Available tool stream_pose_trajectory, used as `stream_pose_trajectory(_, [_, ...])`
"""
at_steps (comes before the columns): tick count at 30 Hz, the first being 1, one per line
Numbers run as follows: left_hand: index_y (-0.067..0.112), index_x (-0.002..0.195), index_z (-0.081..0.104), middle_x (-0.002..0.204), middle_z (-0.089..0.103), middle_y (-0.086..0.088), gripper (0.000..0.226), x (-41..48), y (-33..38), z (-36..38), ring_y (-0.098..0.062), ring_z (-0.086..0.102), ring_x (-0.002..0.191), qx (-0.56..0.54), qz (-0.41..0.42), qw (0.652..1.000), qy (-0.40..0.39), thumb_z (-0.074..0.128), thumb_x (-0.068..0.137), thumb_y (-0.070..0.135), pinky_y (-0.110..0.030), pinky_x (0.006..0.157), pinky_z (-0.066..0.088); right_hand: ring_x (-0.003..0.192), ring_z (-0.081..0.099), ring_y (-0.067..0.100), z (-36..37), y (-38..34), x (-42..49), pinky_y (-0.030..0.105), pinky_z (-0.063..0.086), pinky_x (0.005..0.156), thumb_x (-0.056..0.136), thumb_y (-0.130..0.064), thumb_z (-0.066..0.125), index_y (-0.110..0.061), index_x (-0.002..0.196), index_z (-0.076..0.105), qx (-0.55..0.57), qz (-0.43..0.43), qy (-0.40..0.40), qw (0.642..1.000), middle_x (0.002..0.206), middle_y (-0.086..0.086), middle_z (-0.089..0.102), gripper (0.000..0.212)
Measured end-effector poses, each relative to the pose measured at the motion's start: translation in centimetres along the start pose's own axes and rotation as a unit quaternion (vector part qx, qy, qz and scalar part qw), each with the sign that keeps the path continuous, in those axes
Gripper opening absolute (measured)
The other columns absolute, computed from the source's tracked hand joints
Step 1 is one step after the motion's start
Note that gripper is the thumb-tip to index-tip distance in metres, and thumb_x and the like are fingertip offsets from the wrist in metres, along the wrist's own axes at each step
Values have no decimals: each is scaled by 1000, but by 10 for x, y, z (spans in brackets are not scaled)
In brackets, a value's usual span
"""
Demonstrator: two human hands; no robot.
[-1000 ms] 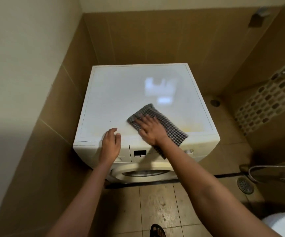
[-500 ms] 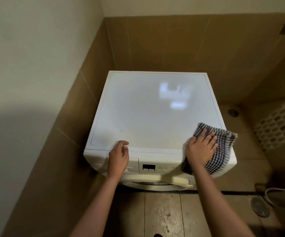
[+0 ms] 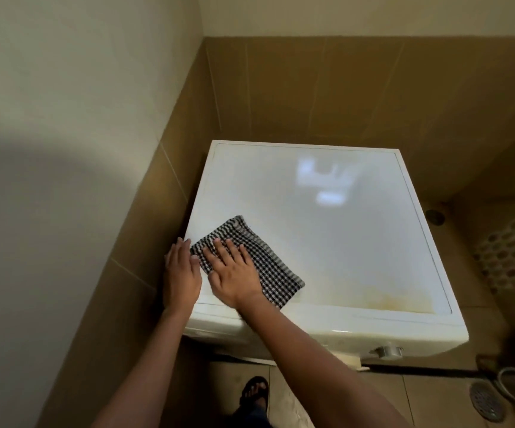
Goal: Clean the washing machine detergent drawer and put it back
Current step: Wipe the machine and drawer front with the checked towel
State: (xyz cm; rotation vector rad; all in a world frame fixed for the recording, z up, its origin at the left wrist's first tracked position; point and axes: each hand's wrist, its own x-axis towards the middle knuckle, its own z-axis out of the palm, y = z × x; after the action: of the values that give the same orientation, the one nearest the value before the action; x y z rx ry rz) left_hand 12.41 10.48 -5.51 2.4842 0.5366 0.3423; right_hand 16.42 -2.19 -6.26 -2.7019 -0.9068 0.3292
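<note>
A white washing machine (image 3: 342, 230) stands in the tiled corner, seen from above. A black-and-white checked cloth (image 3: 259, 267) lies flat on the front left of its top. My right hand (image 3: 234, 273) presses on the cloth with fingers straight and spread. My left hand (image 3: 182, 273) rests flat on the machine's front left corner, beside the cloth's edge. The detergent drawer is hidden below the front edge. Yellowish stains (image 3: 382, 299) mark the top near the front right.
Brown tiled walls close in at the left and back of the machine. A knob (image 3: 389, 350) shows on the front panel at right. A floor drain (image 3: 483, 401) and a hose lie at lower right. My sandalled foot (image 3: 254, 393) stands in front.
My right hand has swept the cloth from the front right corner of the top across to the front left. My left hand shifted from the front panel to the left corner.
</note>
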Motion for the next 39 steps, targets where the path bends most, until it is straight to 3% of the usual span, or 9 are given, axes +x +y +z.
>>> stream_pose_trajectory(3, [-4, 137, 48, 147, 41, -25, 39, 27, -7, 2, -37, 34, 140, 24, 36, 999, -19, 44, 100, 7, -48, 117, 25, 148, -1, 18, -17, 26, 40, 37, -12, 115, 97, -43, 19, -35, 152, 13, 0, 23, 10, 1000, 161, -4, 7, 55])
stream_pose_trajectory(10, [-4, 135, 51, 145, 46, -20, 38, 56, -3, 18, -32, 36, 140, 17, 66, 996, -54, 44, 101, 11, -47, 116, 28, 148, 1, 18, -56, 130, 79, 39, -5, 119, 98, -41, 23, -33, 152, 13, 18, 176, 69, 982, 161, -3, 6, 56])
stream_pose_trajectory(20, [-4, 135, 52, 145, 46, -19, 39, 54, -1, 20, -32, 37, 139, 12, 56, 997, -47, 48, 100, 12, -39, 113, 30, 148, 7, 25, -77, 246, -32, 43, 1, 119, 99, -42, 21, -26, 153, 14, 7, 416, 153, 896, 161, 5, 10, 57])
stream_pose_trajectory(25, [-4, 137, 48, 149, 41, -20, 44, 55, 1, 17, -34, 33, 141, 2, 42, 997, -65, 52, 98, 17, -42, 115, 28, 147, 8, 29, -65, 227, -92, 45, 3, 119, 101, -35, 28, -20, 153, 15, 20, 516, 174, 839, 160, 11, 11, 57])
stream_pose_trajectory(29, [-7, 135, 48, 148, 40, -25, 44, 49, 14, 16, -36, 30, 142, -15, 13, 997, -75, 51, 99, 17, -44, 119, 16, 146, 8, 33, -54, 177, -100, 46, 3, 118, 100, -34, 29, -13, 153, 14, 29, 553, 161, 817, 159, 15, 9, 59])
stream_pose_trajectory(34, [-8, 130, 51, 140, 47, -27, 40, 30, 41, 20, -39, 37, 135, -30, 20, 996, -80, 54, 97, 14, -48, 115, 24, 147, -2, 34, -37, 110, -82, 47, -3, 118, 100, -39, 23, -10, 153, -1, 53, 546, 120, 828, 159, 18, -2, 65])
stream_pose_trajectory(39, [-6, 121, 55, 125, 55, -23, 32, 7, 77, 29, -35, 44, 122, -78, 35, 990, -114, 60, 93, 9, -38, 101, 37, 145, -16, 34, -26, 69, -65, 46, -16, 114, 100, -40, 23, -12, 151, -11, 89, 462, 76, 879, 157, 17, -17, 67])
